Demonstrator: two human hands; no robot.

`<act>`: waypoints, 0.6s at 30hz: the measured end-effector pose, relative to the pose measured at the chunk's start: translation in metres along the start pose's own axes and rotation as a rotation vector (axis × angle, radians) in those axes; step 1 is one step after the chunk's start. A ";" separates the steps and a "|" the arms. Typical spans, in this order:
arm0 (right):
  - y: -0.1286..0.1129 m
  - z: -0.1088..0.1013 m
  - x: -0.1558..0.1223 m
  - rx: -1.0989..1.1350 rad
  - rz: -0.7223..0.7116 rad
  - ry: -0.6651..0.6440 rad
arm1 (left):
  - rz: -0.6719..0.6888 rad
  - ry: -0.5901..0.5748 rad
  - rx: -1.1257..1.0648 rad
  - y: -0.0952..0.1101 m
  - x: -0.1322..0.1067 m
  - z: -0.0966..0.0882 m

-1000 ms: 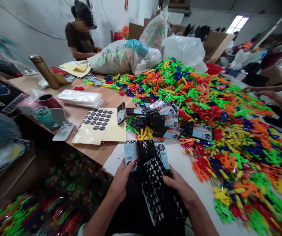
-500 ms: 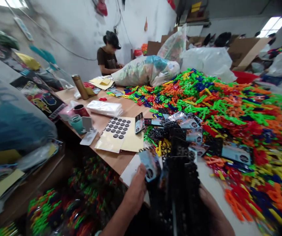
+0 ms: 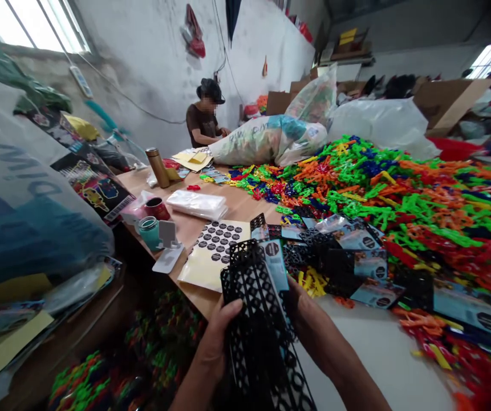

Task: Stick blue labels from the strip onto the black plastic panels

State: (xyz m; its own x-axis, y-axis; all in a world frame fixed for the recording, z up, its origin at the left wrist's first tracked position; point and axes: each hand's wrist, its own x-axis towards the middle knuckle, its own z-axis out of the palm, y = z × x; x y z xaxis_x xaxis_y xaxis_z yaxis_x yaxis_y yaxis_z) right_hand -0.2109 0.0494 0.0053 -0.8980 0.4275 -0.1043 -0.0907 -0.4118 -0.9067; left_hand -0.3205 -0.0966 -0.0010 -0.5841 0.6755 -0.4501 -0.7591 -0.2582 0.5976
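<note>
Between my hands, near the table's front edge, are several long black perforated plastic panels [image 3: 254, 308]. My left hand [image 3: 219, 325] is wrapped round their left side with its thumb on top. My right hand [image 3: 309, 311] grips the right side, its fingers partly hidden behind the panels. A blue printed card [image 3: 276, 262] with a round black sticker shows behind the panels by my right fingertips. Left of them lies a sheet of round black stickers [image 3: 211, 251]. More black panels with blue cards [image 3: 369, 265] lie in a loose heap to the right.
A big pile of coloured plastic pieces [image 3: 420, 205] covers the table's right side. A gold flask [image 3: 158, 168], a teal jar [image 3: 149, 231], a white phone stand [image 3: 168, 245] and clear plastic bags [image 3: 197, 204] stand or lie at the left. A co-worker [image 3: 206, 117] sits beyond a stuffed sack [image 3: 266, 140].
The black panels have swung up and left into clear view. My left hand has left the blue card and now grips the panels' left side. The camera view has shifted.
</note>
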 end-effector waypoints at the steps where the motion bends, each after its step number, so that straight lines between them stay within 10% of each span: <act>1: 0.000 -0.002 0.007 0.037 -0.010 0.022 | 0.006 0.039 -0.024 0.006 0.008 -0.001; 10: 0.001 -0.017 0.018 -0.141 0.053 0.071 | 0.561 0.280 -0.062 0.103 0.126 0.014; 18: 0.006 -0.041 -0.004 -0.169 0.097 0.176 | 0.605 0.453 -0.011 0.155 0.214 -0.003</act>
State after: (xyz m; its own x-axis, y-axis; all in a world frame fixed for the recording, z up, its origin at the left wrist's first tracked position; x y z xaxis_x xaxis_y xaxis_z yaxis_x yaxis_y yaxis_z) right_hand -0.1900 0.0783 -0.0168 -0.8089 0.5322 -0.2497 0.0784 -0.3232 -0.9431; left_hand -0.5641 0.0053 -0.0065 -0.9592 0.0643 -0.2753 -0.2695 -0.5025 0.8215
